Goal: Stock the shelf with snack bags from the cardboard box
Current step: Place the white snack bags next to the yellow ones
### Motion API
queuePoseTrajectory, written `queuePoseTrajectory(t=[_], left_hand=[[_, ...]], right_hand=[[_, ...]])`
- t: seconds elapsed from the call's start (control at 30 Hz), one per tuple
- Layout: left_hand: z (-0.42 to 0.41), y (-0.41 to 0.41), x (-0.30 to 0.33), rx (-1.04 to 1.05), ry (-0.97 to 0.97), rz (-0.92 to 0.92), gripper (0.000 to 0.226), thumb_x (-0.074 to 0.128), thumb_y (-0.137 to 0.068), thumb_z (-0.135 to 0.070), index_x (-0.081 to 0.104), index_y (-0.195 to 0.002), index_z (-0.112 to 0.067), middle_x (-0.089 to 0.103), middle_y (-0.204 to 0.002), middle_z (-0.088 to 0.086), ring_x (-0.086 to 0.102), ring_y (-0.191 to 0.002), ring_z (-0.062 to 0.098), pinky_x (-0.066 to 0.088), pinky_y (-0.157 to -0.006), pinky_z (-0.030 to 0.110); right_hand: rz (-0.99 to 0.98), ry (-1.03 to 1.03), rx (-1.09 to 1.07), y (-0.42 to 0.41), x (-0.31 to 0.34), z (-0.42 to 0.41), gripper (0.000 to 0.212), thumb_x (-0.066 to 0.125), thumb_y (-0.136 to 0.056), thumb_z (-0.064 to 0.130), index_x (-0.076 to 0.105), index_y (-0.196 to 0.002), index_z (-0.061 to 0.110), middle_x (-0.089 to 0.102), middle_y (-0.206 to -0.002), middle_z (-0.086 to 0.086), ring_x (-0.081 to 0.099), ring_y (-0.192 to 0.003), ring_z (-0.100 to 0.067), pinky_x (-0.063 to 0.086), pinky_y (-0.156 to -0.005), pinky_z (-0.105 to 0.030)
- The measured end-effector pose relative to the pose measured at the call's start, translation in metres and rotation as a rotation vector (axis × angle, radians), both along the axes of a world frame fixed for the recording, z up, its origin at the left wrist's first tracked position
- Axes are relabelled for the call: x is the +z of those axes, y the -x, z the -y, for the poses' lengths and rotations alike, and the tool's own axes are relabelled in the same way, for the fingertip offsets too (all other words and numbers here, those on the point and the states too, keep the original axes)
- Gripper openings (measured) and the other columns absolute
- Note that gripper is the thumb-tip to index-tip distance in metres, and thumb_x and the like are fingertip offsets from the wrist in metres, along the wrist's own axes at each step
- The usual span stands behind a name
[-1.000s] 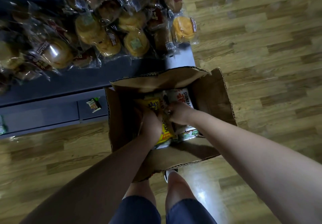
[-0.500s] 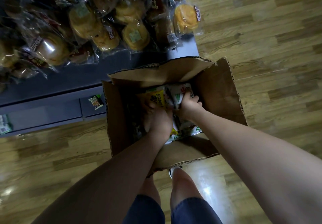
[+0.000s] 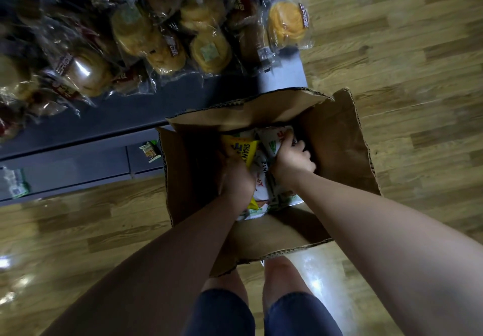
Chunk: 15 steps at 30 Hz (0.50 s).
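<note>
Inside the cardboard box (image 3: 339,137) on the floor, snack bags (image 3: 243,147) are gripped by the left hand (image 3: 236,176) and the right hand (image 3: 291,159), so the picking step is judged, and lifting toward the shelf (image 3: 104,126) is called for.

Yellow snack bag (image 3: 241,147) inside the cardboard box (image 3: 337,139): dark print reads "SKANY", partly cut off by the left hand (image 3: 236,178). White bag (image 3: 264,178) just beneath it in the box: letters "PAN" and a red "Y", the rest crumpled. White bag (image 3: 274,139) at the box's far side, gripped by the right hand (image 3: 292,160): one red mark, unreadable. Labels on the bread packs (image 3: 287,25) beyond the box: too blurred to read.
</note>
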<state>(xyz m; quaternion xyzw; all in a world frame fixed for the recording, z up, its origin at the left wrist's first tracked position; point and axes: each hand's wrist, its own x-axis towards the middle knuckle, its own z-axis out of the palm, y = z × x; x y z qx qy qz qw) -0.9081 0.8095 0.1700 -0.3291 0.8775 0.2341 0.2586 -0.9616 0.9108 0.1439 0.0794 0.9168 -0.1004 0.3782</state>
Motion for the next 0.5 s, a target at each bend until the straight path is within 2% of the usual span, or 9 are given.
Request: queuePoseTrajectory(t=[0.07, 0.17, 0.3, 0.4, 0.5], left_hand=[[0.003, 0.0, 0.003, 0.037, -0.032, -0.022, 0.096, 0.065, -0.082, -0.015, -0.002, -0.15, -0.007, 0.019, -0.153, 0.018, 0.025, -0.14, 0.034, 0.025, -0.115, 0.039], [0.006, -0.001, 0.011, 0.081, -0.074, -0.043, 0.088, 0.064, -0.084, -0.016, 0.006, -0.149, -0.007, 0.031, -0.146, 0.019, 0.034, -0.135, 0.035, 0.031, -0.111, 0.039], [0.009, -0.001, 0.029, 0.098, -0.124, -0.039, 0.085, 0.063, -0.086, -0.019, 0.008, -0.149, -0.005, 0.033, -0.146, 0.02, 0.036, -0.133, 0.035, 0.033, -0.106, 0.038], [0.013, -0.001, 0.045, 0.131, -0.157, -0.062, 0.082, 0.065, -0.085, -0.015, 0.012, -0.148, -0.006, 0.038, -0.143, 0.019, 0.039, -0.131, 0.035, 0.036, -0.103, 0.038], [0.015, -0.001, 0.065, 0.121, -0.145, -0.059, 0.083, 0.064, -0.084, -0.014, 0.009, -0.147, -0.005, 0.047, -0.134, 0.022, 0.046, -0.124, 0.038, 0.041, -0.096, 0.04]], right_hand=[[0.039, 0.078, -0.076, 0.004, 0.007, -0.003, 0.097, 0.064, -0.085, 0.042, -0.002, -0.152, 0.02, 0.024, -0.152, -0.013, 0.031, -0.135, -0.038, 0.034, -0.104, -0.051], [0.07, 0.137, -0.135, 0.01, 0.015, -0.006, 0.092, 0.065, -0.083, 0.033, 0.006, -0.15, 0.012, 0.029, -0.149, -0.013, 0.035, -0.133, -0.04, 0.036, -0.107, -0.05], [0.061, 0.175, -0.206, 0.013, 0.032, -0.007, 0.072, 0.067, -0.078, 0.03, 0.029, -0.135, 0.008, 0.046, -0.133, -0.015, 0.046, -0.123, -0.038, 0.043, -0.101, -0.048], [0.017, 0.257, -0.222, 0.011, 0.047, -0.011, 0.063, 0.068, -0.075, 0.033, 0.033, -0.123, 0.014, 0.052, -0.122, -0.015, 0.053, -0.113, -0.039, 0.046, -0.095, -0.049], [-0.034, 0.36, -0.217, 0.01, 0.067, -0.016, 0.059, 0.073, -0.075, 0.037, 0.035, -0.114, 0.013, 0.057, -0.114, -0.012, 0.057, -0.104, -0.035, 0.049, -0.084, -0.041]])
